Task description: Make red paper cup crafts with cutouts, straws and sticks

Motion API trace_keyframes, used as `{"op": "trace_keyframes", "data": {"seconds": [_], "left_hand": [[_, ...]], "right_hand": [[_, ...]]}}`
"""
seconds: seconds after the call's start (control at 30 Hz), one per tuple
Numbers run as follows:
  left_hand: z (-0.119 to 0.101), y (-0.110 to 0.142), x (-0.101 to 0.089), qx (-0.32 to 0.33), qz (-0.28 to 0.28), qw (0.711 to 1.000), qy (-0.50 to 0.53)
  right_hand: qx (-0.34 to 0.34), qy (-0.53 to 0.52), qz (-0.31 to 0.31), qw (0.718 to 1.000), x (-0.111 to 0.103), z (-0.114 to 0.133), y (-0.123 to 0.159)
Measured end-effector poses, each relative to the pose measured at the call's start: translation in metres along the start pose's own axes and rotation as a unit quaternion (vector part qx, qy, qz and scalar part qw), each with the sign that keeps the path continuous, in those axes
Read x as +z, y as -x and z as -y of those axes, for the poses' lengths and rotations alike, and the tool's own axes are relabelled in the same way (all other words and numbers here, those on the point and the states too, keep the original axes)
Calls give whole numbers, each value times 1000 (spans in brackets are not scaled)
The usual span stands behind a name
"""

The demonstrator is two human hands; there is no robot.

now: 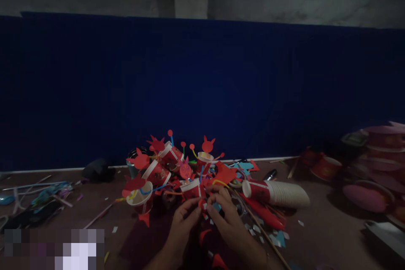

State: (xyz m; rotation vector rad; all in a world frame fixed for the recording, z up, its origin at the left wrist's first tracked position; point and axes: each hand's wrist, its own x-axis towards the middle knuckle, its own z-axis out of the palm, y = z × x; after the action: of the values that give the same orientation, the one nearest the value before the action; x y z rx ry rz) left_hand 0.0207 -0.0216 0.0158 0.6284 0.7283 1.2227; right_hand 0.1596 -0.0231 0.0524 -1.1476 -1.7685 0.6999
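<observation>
My left hand (186, 220) and my right hand (224, 211) meet over the middle of the table. Pinched between the fingertips of the left is a small red paper disc (201, 203), with a whitish patch on it. The right fingers are bent in close at the disc's other side; whether they grip it too is unclear. Just behind them leans a red paper cup (191, 188) with a pink-and-red paper face (185, 170) above it. More decorated cups stand or tilt around it, including a cup with yellow bent arms (205, 161) and a cup lying open (140, 199).
A stack of paper cups (276, 193) lies on its side at right, near a wooden stick (264, 234) and paper scraps (253, 230). Straws and cuttings (52, 193) litter the left. A blurred pile of red items (384, 156) stands far right. A blue panel (202, 84) closes the back.
</observation>
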Motion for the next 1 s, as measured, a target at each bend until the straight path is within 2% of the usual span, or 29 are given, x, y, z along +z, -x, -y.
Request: {"op": "trace_keyframes", "data": {"seconds": [0.17,0.37,0.53,0.7,0.87,0.93,1.0], "left_hand": [[3,-3,-5,2,-17,999,-42],[0,-2,-2,-5,-39,996,-78],[3,-3,-5,10,-24,995,-93],[1,-2,-3,40,-37,987,-154],[-4,-1,1,50,-58,982,-175],[-5,-1,0,59,-58,979,-185],[-6,-1,-1,60,-51,979,-187]], "right_hand": [[-18,49,5,999,0,-2,0],[-41,76,17,996,-3,-1,0],[-66,108,12,992,-4,1,-2],[-91,167,-10,982,-3,2,-3],[-58,210,-50,975,-1,-1,-1],[-32,199,-65,977,-1,-2,-2],[-6,155,-52,987,-3,-1,-4]]}}
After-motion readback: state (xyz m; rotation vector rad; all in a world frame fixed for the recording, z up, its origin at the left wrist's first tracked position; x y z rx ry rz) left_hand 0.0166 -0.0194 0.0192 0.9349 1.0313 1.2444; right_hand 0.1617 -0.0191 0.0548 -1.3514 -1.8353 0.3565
